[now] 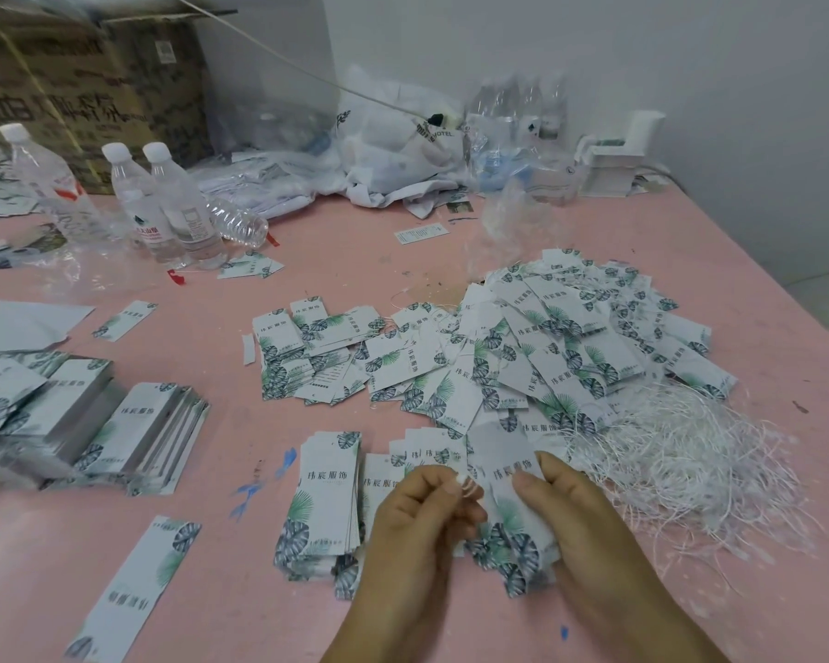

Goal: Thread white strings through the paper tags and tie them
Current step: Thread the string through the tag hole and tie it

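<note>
While both hands work at the near edge of the pink surface [211,590], the left hand [417,514] has its fingers curled in, pinching a loop of white string [467,488] at the fingertips. The right hand [577,509] grips one paper tag [503,476] with thumb on top, holding it steady, probably so the string can go through its hole; the hole itself cannot be made out.

Under and beside the hands lie short stacks of tags [329,495], printed with green leaves, likely those waiting for string. Just right of the hands, a loose tangle of strings [680,452] sits within easy reach of the right hand.

Farther in, toward the middle of the surface, a big heap [546,346] of tags spreads out; thin strings show among them, so these seem to be finished ones tossed clear.

Near the left edge stand tidy piles [130,423] of tags, probably fresh stock.

Toward the far edge are water bottles [164,203], crumpled plastic bags [403,150], a cardboard box [82,83] at the far left corner, and a small white box [613,165] by the wall.
</note>
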`<state>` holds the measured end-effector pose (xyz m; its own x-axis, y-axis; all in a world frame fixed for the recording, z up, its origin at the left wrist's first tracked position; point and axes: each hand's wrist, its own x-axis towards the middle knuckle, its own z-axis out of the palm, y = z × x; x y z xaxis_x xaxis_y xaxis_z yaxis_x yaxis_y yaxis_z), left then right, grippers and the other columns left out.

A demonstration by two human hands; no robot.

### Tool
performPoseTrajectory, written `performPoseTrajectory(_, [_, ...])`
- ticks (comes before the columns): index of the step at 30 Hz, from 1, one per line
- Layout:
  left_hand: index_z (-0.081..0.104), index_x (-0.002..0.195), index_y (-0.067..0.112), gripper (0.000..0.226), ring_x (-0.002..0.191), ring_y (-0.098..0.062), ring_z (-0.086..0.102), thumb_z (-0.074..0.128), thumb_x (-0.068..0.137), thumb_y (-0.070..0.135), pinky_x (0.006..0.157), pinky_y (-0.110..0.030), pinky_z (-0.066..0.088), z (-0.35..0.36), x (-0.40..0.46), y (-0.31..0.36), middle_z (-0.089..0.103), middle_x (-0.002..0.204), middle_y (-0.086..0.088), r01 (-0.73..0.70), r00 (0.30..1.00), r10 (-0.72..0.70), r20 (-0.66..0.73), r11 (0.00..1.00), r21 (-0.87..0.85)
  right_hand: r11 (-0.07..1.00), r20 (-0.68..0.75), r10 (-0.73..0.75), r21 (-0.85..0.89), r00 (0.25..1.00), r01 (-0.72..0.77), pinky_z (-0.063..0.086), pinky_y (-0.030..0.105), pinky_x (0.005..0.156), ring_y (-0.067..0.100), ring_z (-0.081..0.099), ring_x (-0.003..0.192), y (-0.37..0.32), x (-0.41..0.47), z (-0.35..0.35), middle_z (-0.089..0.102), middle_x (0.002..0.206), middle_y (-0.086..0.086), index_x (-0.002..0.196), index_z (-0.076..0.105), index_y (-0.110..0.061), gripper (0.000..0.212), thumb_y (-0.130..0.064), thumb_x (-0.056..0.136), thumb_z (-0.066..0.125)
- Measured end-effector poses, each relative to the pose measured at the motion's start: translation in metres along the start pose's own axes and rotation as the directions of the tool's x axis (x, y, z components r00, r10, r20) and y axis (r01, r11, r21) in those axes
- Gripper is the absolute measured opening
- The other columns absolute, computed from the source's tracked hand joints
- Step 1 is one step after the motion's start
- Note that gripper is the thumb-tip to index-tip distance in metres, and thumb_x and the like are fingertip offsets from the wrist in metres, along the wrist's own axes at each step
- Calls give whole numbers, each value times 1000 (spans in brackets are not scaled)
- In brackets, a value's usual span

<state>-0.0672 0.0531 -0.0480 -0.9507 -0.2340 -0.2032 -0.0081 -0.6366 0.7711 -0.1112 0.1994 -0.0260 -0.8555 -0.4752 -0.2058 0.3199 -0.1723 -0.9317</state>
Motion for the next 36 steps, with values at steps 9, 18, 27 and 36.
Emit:
performPoseTrajectory(9, [75,88,6,27,72,-25,61,79,72,28,65,-31,50,3,-8,-4,69,81,-26,-145,989,131,70,949,279,998,29,-37,56,999,35,54,42,86,34,68,100,12,5,8,71,109,22,114,70,-14,37,-23,78,70])
performPoseTrajectory(18, [79,95,28,24,76,-10,64,63,81,16,69,-21,50,6,-13,-3,73,89,-6,-268,963,230,139,838,475,995,-26,21,94,999,-18,57,37,65,31,69,75,5,7,-3,71,93,27,101,73,-6,26,-17,77,73])
performPoseTrajectory(27, [75,84,35,21,68,-21,61,62,76,21,68,-25,51,7,-13,-11,65,78,-17,-240,964,265,40,789,565,742,-375,-422,-666,826,77,31,23,45,15,37,44,-76,96,-50,43,56,3,70,45,-10,27,-16,95,53])
performPoseTrajectory(36, [74,80,33,17,57,-11,55,61,76,23,60,-24,47,2,-9,-18,59,62,-9,-236,955,296,13,734,637,288,-244,-565,-953,788,-88,50,43,86,27,54,107,-73,163,-68,54,122,8,129,50,-18,37,-31,96,56])
